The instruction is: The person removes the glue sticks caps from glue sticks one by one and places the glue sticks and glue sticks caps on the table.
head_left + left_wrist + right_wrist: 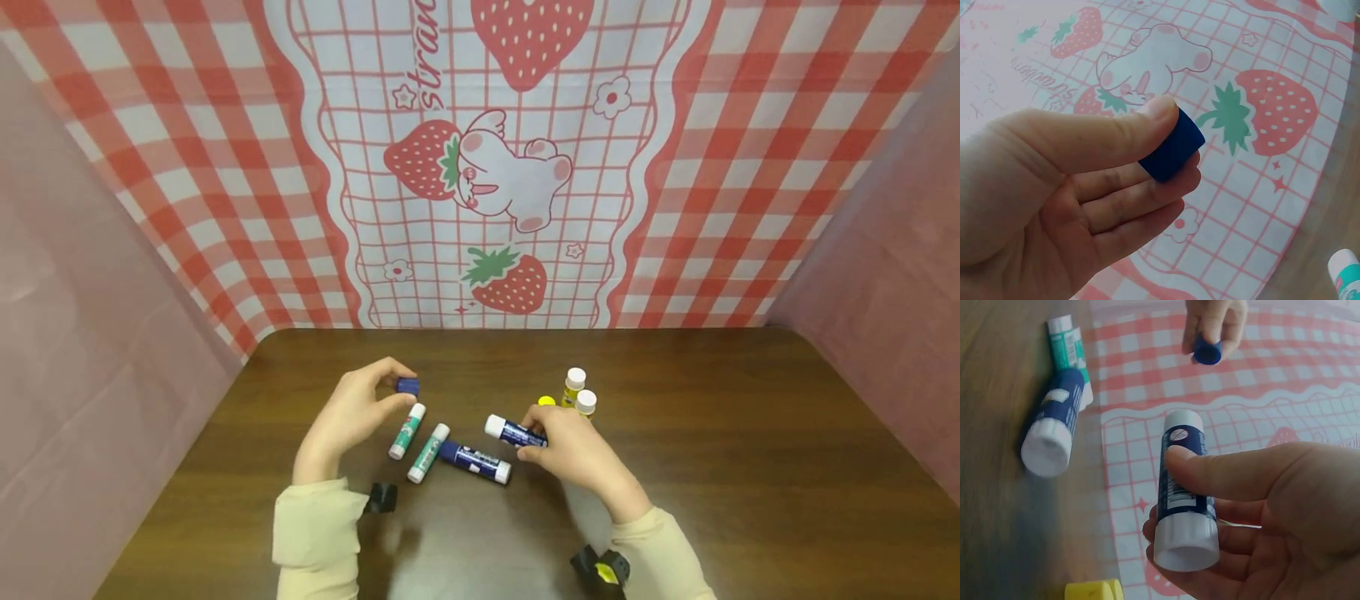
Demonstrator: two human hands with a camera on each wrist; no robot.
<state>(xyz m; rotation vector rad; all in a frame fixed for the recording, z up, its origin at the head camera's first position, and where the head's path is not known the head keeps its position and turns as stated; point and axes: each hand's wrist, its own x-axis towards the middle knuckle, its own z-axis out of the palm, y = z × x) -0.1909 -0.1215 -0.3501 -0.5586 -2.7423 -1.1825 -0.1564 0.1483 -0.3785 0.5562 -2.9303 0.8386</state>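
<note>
My left hand (pixel 358 412) pinches a dark blue cap (pixel 408 387) between thumb and fingers, above the table. The cap's hollow opening shows in the right wrist view. A navy glue stick (pixel 516 432) with its cap off is in my right hand (pixel 573 446), thumb on one side and fingers round the other. Its white end points left, toward the cap, and the two are apart. Another navy glue stick (pixel 476 462), with its blue cap on, lies on the table between the hands. Beside it lie two green glue sticks (pixel 407 432), closer to my left hand.
Two yellow glue sticks (pixel 574 387) with white caps stand upright behind my right hand. A yellow object (pixel 547 402) next to them is partly hidden by that hand. The brown table (pixel 720 400) ends at a checked strawberry cloth (pixel 525 283) at the back.
</note>
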